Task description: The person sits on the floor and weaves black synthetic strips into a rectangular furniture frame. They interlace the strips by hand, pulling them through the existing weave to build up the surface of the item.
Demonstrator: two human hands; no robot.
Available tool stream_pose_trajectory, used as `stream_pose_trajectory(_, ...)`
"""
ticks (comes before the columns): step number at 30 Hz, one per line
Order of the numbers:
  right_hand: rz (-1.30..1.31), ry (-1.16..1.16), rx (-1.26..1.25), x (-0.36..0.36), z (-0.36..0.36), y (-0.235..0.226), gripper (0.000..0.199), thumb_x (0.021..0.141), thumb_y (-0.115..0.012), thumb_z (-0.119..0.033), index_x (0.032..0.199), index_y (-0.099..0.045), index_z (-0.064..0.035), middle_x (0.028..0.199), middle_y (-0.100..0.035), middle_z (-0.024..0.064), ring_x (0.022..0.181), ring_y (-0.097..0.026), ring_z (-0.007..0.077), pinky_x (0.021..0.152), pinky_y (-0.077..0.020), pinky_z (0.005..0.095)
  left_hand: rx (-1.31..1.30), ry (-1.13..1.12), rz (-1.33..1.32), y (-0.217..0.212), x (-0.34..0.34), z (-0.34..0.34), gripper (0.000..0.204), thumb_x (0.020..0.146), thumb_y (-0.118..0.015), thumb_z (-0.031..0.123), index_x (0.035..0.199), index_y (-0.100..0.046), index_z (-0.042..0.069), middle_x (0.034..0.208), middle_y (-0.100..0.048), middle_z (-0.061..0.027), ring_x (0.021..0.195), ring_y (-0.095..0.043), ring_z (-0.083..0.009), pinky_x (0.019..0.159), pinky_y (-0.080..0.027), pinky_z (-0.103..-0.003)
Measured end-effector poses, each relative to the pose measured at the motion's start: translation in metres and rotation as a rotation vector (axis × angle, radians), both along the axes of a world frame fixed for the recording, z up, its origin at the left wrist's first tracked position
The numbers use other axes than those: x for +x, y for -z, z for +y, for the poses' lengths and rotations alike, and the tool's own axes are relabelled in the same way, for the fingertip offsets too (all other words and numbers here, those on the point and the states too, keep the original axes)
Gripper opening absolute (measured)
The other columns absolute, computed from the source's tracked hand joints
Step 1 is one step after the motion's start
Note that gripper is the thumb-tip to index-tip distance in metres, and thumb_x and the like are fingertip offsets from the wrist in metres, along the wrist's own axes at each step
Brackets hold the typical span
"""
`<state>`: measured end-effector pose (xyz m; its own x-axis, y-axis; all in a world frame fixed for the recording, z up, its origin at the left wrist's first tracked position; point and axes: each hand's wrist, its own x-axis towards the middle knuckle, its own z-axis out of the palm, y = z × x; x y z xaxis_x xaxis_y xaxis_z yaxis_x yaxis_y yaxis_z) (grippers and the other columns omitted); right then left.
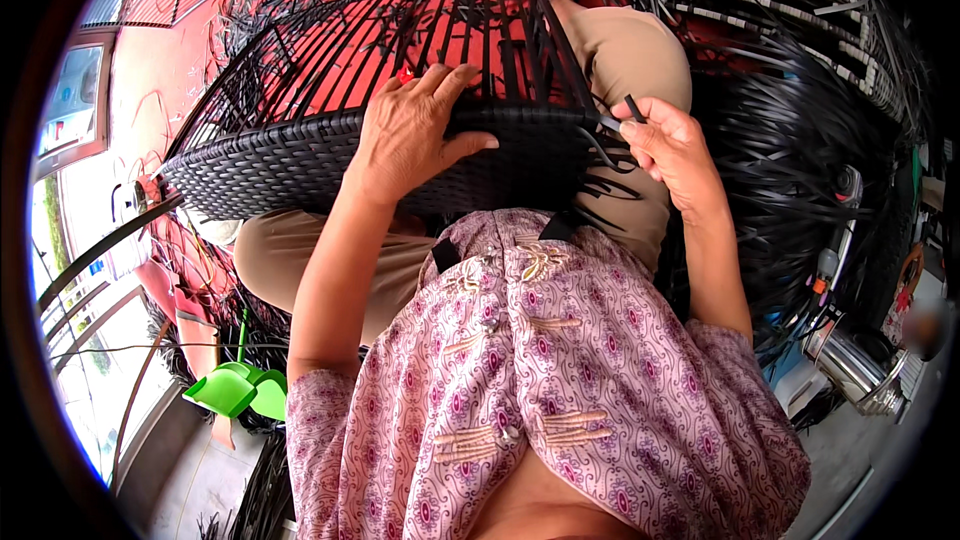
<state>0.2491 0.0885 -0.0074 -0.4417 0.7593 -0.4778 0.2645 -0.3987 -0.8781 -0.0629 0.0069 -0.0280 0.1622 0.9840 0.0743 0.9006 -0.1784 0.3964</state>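
no packages, no labels, no signs, no screens in view

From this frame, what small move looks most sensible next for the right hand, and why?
Probably pull the black flat plastic strip taut toward the right. The right hand pinches its free end at the edge of the black woven panel, while the left hand presses flat on the weave, bracing it.

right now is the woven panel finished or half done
Half done: the woven panel is tight near the left hand; bare upright strips stand beyond.
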Motion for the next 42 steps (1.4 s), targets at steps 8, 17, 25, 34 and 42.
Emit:
stream_pose_trajectory(8,0.135,0.018,-0.029,-0.012,-0.011,-0.022,0.026,0.099,-0.067,-0.014,0.122,-0.065,-0.0005,0.075,-0.055,-0.0071,0.059,-0.042,-0.0005,0.049,-0.0297,0.0164,-0.014,-0.009,-0.206,-0.020,-0.014,0.000,0.058,0.069,-0.089,0.042,0.116,-0.077,0.010,0.087,-0.074,-0.0129,0.068,-0.067,-0.0269,0.065,-0.051,-0.036)
stream_pose_trajectory(17,-0.155,-0.159,0.220,0.012,0.001,-0.050,0.036,0.102,-0.054,-0.035,0.104,-0.064,0.0002,0.071,-0.061,0.0024,0.055,-0.046,0.0036,0.050,-0.0361,0.0195,-0.085,-0.037,-0.194,-0.031,0.000,-0.014,0.066,0.068,-0.084,0.054,0.117,-0.077,0.012,0.088,-0.075,-0.0092,0.070,-0.067,-0.0296,0.068,-0.053,-0.039)
stream_pose_trajectory(25,-0.089,0.059,0.580,0.015,0.034,-0.085,0.034,0.105,-0.056,-0.033,0.102,-0.073,-0.0042,0.076,-0.057,-0.0021,0.061,-0.045,0.0046,0.056,-0.0367,0.0206,-0.079,0.018,-0.073,-0.029,0.005,-0.001,0.064,0.073,-0.082,0.054,0.120,-0.075,0.011,0.093,-0.069,-0.0077,0.083,-0.069,-0.0288,0.075,-0.053,-0.040)
stream_pose_trajectory(34,-0.164,-0.415,0.542,-0.009,0.065,-0.029,0.034,0.101,-0.058,-0.021,0.119,-0.071,0.0035,0.100,-0.075,0.0128,0.093,-0.070,0.0203,0.088,-0.0523,0.0325,0.150,0.186,0.163,-0.038,-0.002,0.029,0.054,0.082,-0.075,0.058,0.105,-0.079,0.009,0.123,-0.064,-0.0125,0.113,-0.060,-0.0336,0.095,-0.048,-0.044)
stream_pose_trajectory(42,-0.140,-0.189,0.326,-0.022,0.050,-0.009,0.031,0.102,-0.057,-0.017,0.126,-0.069,-0.0003,0.074,-0.057,-0.0009,0.066,-0.053,0.0073,0.060,-0.0448,0.0250,-0.075,0.202,-0.461,-0.023,0.031,0.089,0.022,0.098,-0.063,0.015,0.113,-0.070,0.000,0.106,-0.070,-0.0125,0.093,-0.068,-0.0230,0.082,-0.052,-0.034)
